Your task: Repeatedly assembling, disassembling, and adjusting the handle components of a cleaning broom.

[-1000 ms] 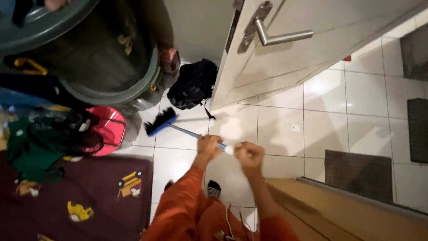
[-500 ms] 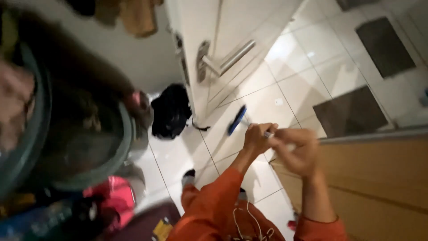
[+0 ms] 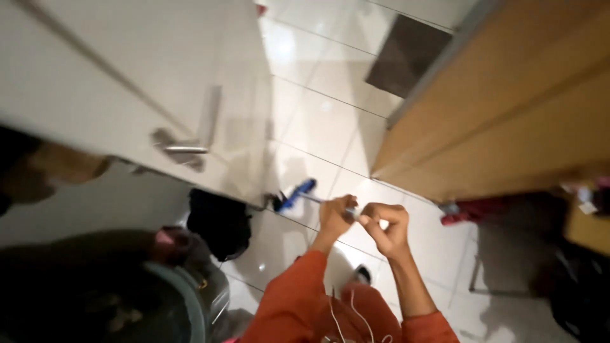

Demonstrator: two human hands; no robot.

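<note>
At frame centre, both hands, left hand [image 3: 335,216] and right hand [image 3: 384,223], are clamping fingers around the broom [image 3: 297,194] handle, its head nearing the door [image 3: 159,95], probably risking a knock.

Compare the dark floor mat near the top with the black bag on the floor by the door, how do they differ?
The dark floor mat lies flat on the white tiles, a neat rectangle; the black bag sits bunched up in a rounded lump. The mat looks grey and lies out in the open, far from the broom head; the bag is blacker, tucked under the white door's edge, closer to the broom. Both are dark and rest on the tiled floor.
</note>
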